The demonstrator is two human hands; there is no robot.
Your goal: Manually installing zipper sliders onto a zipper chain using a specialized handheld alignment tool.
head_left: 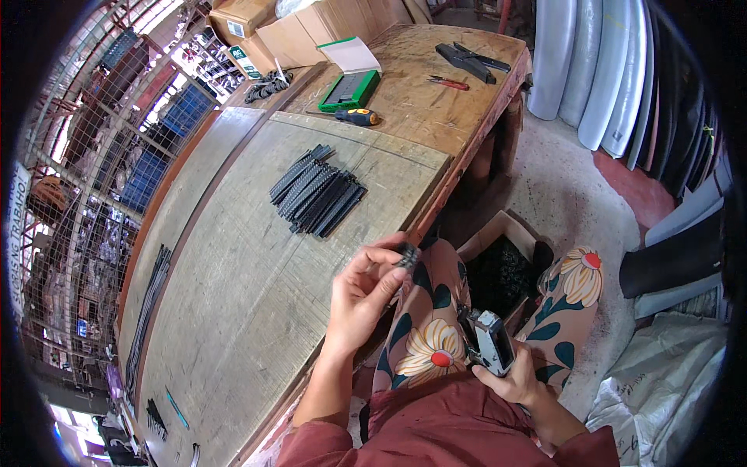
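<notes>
My left hand is raised beside the table's near edge, its fingers closed on a small dark strip piece. That piece looks textured and slightly blurred. Low over my lap, my right hand wraps round a boxy white-and-black hand tool, which resembles a stapler; its exact kind I cannot make out. On the tabletop beyond my left hand lies a pile of black ribbed strips, roughly side by side. Between my knees, an open cardboard box holds a mass of small black pieces.
Farther back on the table are a screwdriver, a green case, a black plier-like tool and a red-handled tool. Long black strips and a teal cutter lie leftward. Rolled sheets stand right.
</notes>
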